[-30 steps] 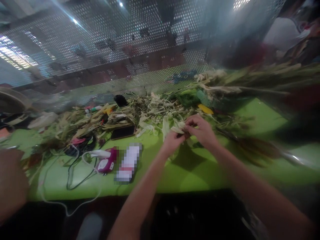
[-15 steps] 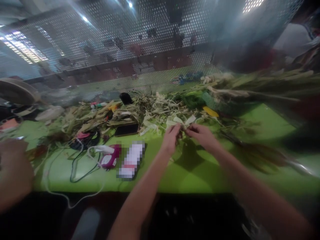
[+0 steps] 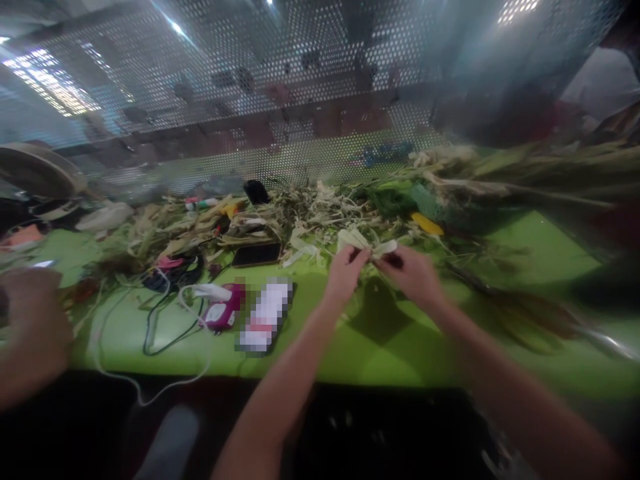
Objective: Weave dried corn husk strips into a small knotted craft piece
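Observation:
Just over the green table, my left hand (image 3: 346,272) pinches a pale corn husk (image 3: 353,239) that fans up past its fingertips. Close on its right, my right hand (image 3: 409,272) has its fingers closed on the same bundle, where another pale end sticks out. The exact grip point between the hands is hidden by fingers. Behind them spreads a heap of dried husks and stems (image 3: 320,207). Loose pale strips (image 3: 306,248) lie left of my left hand.
A dark phone (image 3: 257,254), a blurred-screen phone (image 3: 265,317) and a magenta power adapter (image 3: 223,312) with trailing cables lie left on the table (image 3: 350,360). Another person's arm (image 3: 35,333) reaches in at far left. A perforated metal screen (image 3: 250,100) stands behind.
The pale husk has spread wider above my left hand. My right hand has turned slightly, its fingers more curled at the bundle. The view has shifted a little.

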### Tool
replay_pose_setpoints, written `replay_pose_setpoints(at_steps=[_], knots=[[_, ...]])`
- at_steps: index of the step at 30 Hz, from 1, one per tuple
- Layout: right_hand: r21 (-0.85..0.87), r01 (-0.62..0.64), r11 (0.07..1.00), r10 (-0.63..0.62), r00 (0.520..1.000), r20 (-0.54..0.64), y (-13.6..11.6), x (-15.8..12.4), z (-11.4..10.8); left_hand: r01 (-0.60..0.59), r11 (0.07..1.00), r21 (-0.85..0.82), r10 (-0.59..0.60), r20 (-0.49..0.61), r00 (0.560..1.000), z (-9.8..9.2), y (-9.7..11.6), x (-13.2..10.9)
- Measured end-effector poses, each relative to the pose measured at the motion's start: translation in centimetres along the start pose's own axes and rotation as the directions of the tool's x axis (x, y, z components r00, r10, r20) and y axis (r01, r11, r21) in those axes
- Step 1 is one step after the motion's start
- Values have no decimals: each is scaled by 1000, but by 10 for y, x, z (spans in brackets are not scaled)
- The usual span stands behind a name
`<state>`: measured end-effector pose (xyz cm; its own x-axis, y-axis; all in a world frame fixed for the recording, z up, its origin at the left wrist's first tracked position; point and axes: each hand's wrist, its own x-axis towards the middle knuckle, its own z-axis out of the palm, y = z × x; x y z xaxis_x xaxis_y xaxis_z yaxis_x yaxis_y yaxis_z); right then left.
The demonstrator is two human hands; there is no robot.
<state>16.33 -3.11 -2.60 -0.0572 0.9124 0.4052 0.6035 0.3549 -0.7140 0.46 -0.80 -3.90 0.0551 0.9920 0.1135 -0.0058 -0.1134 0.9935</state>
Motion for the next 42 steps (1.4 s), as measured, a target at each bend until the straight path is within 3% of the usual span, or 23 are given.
replay_pose_setpoints(at_steps=[3, 7, 11, 15, 19, 22, 24, 27, 33, 42], knots=[[-33, 78, 996, -82, 979, -184, -7, -2, -8, -121, 969, 215, 123, 6, 992, 1, 4, -3], [49, 163, 985, -155, 979, -135, -10, -2, -8, -247, 880, 406, 207, 140, 968, 6, 3, -10], [14, 187, 982, -183, 972, -147, -10, -3, -5, -317, 869, 379, 254, 208, 945, 8, 1, -13], [16, 262, 965, -259, 959, -119, -15, -7, -7, -238, 944, 228, 223, 87, 971, 7, 0, -9], [43, 345, 938, -340, 936, -96, -16, -8, -8, -54, 998, -29, 55, 11, 998, 6, -1, -2], [45, 352, 935, -346, 932, -105, -12, -6, -7, 136, 916, -377, -122, 60, 991, 7, 1, 0], [19, 349, 937, -344, 929, -134, -10, -4, -7, 219, 839, -499, -205, 82, 975, 8, 5, -1], [-46, 374, 926, -377, 915, -144, -10, -2, -8, 293, 795, -532, -278, 110, 954, 9, 13, -3], [-194, 402, 895, -428, 896, -119, -9, -2, -7, 345, 752, -562, -267, 218, 939, 6, 22, -6], [-449, 500, 741, -570, 821, -26, -9, -1, -8, 261, 842, -472, -232, 119, 965, 3, 6, -3]])
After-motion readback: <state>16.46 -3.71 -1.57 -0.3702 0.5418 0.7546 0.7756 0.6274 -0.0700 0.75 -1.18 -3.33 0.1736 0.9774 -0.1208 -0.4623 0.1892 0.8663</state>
